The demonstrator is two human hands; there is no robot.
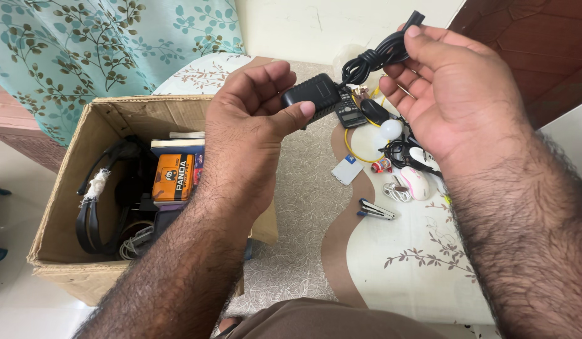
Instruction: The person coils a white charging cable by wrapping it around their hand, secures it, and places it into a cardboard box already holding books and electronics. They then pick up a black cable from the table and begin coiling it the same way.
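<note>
Bedsheet (391, 263) below: hands (247, 119) (454, 88) grip adapter (311, 95) (cord bundled).

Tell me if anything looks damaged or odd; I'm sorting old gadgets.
The headphones in the cardboard box look worn: pale, frayed wrapping sits on the band. The black adapter in the left hand and its bundled cable in the right hand look intact.
</note>
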